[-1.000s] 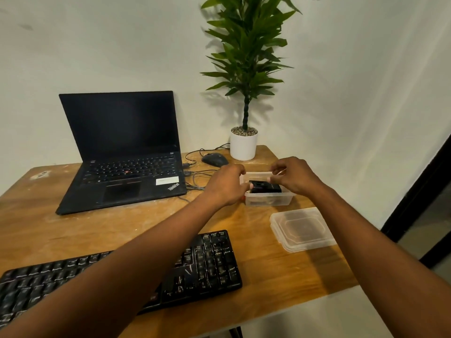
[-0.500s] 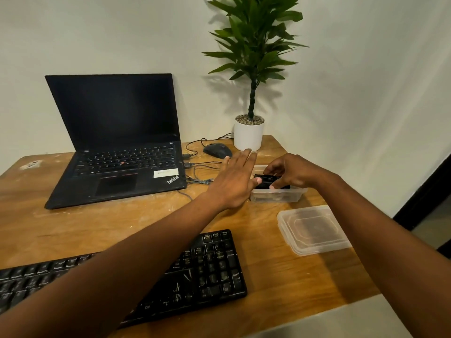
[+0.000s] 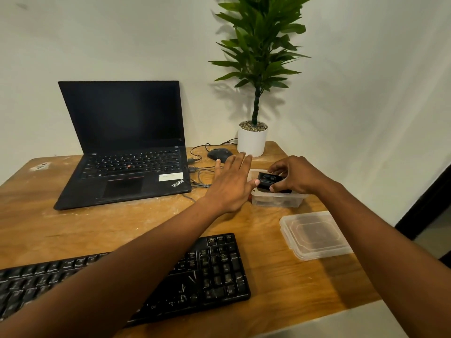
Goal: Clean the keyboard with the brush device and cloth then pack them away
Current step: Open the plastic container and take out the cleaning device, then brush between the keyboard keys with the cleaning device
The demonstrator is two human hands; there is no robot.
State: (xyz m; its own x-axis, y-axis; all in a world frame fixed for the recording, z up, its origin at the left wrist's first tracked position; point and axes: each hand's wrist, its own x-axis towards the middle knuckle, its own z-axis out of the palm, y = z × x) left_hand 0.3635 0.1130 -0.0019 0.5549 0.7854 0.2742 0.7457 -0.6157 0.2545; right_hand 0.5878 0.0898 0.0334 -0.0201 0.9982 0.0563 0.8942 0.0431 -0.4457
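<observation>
— What has the right hand got, there right of centre?

— The black brush device. Fingers curled over it from above, thumb underneath on the near side, pinching it just over the open clear box. It sits right at the fingertips, partly hidden by them, level with the box's rim. I can't say whether its bottom still touches anything inside.

— And the left hand?

— Flat, fingers straight and spread, holding nothing. It lies against the box's left side with the thumb tip touching the device's end. I'd guess it steadies the box so it doesn't slide.

— Why is the lid off to the side?

— Lower right of the frame, lying well apart from the box, probably so the opening is free.

— The keyboard?

— Along the bottom left, under the left forearm, untouched. The cloth I can't make out. Behind are a laptop, a mouse and a potted plant, on the wooden table.
</observation>
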